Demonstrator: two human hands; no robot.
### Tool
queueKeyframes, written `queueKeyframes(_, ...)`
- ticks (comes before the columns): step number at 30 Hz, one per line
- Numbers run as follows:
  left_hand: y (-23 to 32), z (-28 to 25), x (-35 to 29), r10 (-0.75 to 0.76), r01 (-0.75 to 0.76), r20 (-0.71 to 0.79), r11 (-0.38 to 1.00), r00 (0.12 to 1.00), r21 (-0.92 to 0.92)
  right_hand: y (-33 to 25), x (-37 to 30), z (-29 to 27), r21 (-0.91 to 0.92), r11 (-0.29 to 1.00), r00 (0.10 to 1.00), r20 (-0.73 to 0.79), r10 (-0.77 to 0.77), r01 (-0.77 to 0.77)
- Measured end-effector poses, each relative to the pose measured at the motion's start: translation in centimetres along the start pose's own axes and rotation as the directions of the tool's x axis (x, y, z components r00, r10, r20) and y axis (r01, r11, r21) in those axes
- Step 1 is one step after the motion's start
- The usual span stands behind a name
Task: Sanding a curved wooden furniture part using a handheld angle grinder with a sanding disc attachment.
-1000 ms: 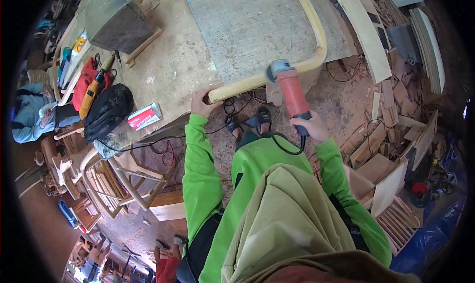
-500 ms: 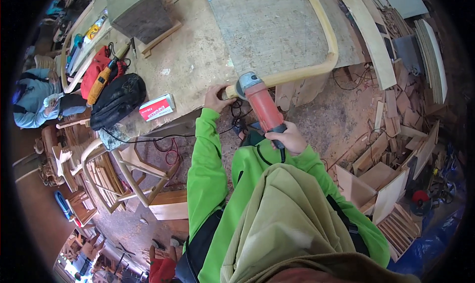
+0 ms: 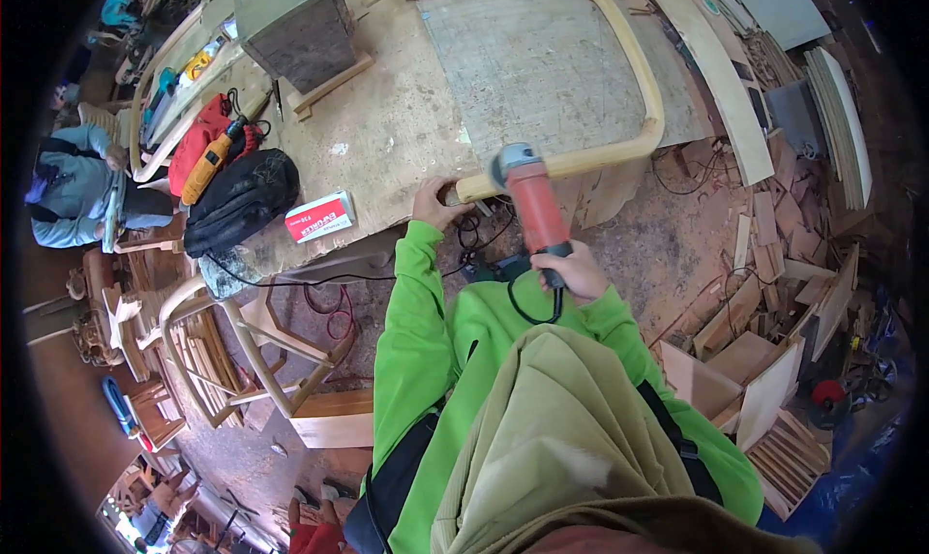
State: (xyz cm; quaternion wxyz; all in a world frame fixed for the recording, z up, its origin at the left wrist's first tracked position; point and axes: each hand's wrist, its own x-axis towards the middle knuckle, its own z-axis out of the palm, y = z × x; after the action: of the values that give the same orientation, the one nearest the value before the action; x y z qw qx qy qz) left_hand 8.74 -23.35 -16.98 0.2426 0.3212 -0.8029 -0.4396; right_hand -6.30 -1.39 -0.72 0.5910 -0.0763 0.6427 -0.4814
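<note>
While the worn table (image 3: 387, 109) spread across the top of the frame, the bent wooden rail (image 3: 654, 117) curved over its upper right, the near stretch along the front edge, probably to give the tool room. The red grinder (image 3: 535, 206) stood slantwise at centre, its blurred head at the rail near the left end. The small box (image 3: 320, 217) lay left of centre, apart from the work. The right hand (image 3: 581, 269) gripped the grinder's dark handle, fingers wrapped round it; the left hand (image 3: 435, 204) curled its fingers around the rail's end, seemingly to steady it.
</note>
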Motion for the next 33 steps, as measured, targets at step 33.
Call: queueKeyframes(33, 0.4, -0.8, -0.5, 0.012, -0.01, -0.028, 0.998, 1.0, 0.065, -1.4, -0.6, -5.8, 0.06, 0.998, 0.991, -0.13, -0.001, 0.009)
